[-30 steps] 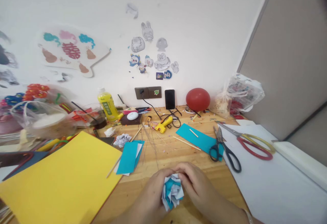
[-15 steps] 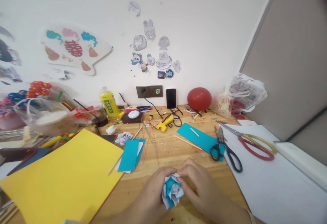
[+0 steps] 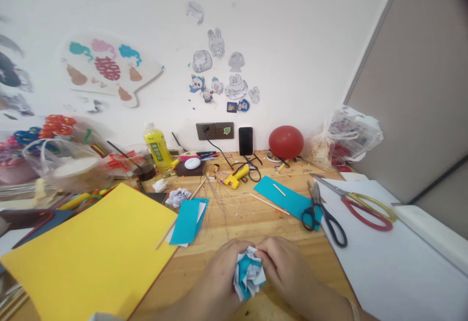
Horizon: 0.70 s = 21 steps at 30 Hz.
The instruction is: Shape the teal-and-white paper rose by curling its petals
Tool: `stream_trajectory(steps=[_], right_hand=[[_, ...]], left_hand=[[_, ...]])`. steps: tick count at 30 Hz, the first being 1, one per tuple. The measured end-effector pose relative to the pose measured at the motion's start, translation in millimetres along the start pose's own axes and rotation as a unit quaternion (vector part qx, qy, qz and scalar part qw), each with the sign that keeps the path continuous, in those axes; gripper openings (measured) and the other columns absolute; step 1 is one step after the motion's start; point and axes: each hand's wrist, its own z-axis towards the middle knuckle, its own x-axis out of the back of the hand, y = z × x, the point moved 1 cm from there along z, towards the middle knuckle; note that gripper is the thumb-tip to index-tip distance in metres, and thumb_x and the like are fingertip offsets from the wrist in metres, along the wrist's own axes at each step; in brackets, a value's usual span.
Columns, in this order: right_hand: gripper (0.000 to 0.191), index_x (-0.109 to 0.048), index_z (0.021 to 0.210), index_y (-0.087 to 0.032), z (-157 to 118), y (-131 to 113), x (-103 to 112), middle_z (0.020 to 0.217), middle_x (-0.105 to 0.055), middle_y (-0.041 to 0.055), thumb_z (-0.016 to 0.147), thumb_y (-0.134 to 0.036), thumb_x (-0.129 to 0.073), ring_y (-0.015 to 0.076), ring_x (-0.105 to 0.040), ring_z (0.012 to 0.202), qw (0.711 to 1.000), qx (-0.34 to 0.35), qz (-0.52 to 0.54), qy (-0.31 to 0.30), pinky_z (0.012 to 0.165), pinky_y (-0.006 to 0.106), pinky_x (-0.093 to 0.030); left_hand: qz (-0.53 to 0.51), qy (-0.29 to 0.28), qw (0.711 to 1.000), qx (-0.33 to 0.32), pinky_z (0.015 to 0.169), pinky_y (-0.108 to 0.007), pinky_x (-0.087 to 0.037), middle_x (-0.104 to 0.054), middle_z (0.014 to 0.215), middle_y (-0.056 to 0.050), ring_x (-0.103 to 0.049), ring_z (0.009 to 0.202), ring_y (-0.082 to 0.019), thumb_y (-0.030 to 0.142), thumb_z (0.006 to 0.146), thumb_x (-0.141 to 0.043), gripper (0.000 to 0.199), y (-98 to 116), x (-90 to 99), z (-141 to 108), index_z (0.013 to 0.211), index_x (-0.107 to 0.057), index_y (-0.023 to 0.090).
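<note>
A rosette of folded blue and white paper is held low in the middle of the view, above the wooden table. My left hand wraps round its left side, with the fingers partly hidden behind it. My right hand has its fingertips pinched on the paper's upper right edge. Left of my hands lie stacked blue paper rectangles with white sheets beneath. Beyond my right hand a long blue strip lies partly under black-handled scissors.
Yellow paper covers the left of the table. At the right lie white sheets and red-and-yellow-handled scissors. Farther back are a yellow glue gun, a phone, a red balloon and a bottle.
The paper rosette has shifted slightly right in my hands. My right hand's fingers have drawn closer together and a little lower at its upper edge.
</note>
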Motion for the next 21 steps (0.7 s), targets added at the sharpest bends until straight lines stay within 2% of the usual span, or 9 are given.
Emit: stream_trajectory(steps=[10, 15, 21], right_hand=[[0.024, -0.052, 0.071, -0.019, 4.7, -0.7, 1.4, 0.059, -0.06, 0.0011, 0.088, -0.028, -0.036, 0.0157, -0.056, 0.056, 0.997, -0.07, 0.042, -0.01, 0.05, 0.023, -0.033], [0.02, -0.053, 0.075, -0.019, 4.4, -0.7, 2.6, 0.063, -0.061, 0.0014, 0.087, -0.027, -0.039, 0.0159, -0.056, 0.059, 0.994, -0.08, 0.074, -0.006, 0.052, 0.024, -0.035], [0.014, -0.054, 0.081, -0.019, 4.9, 1.1, 2.7, 0.068, -0.062, 0.0013, 0.087, -0.026, -0.044, 0.0159, -0.057, 0.063, 0.986, -0.095, 0.134, -0.006, 0.056, 0.024, -0.038]], left_hand=[[-0.016, -0.003, 1.0, 0.023, 0.074, -0.029, -0.048, -0.063, 0.097, -0.006, -0.06, 0.086, -0.019, 0.01, 0.07, -0.055, 0.036, -3.6, -2.3, -0.5, 0.104, -0.048, 0.022], [-0.006, 0.0, 0.998, 0.065, 0.071, -0.03, -0.048, -0.062, 0.092, -0.005, -0.059, 0.081, -0.019, 0.013, 0.069, -0.055, 0.037, -4.2, -2.5, -2.8, 0.103, -0.045, 0.021], [-0.088, -0.003, 0.994, 0.061, 0.063, -0.024, -0.046, -0.059, 0.088, -0.001, -0.057, 0.073, -0.015, 0.007, 0.067, -0.052, 0.04, -5.1, -5.6, -2.0, 0.101, -0.041, 0.022]])
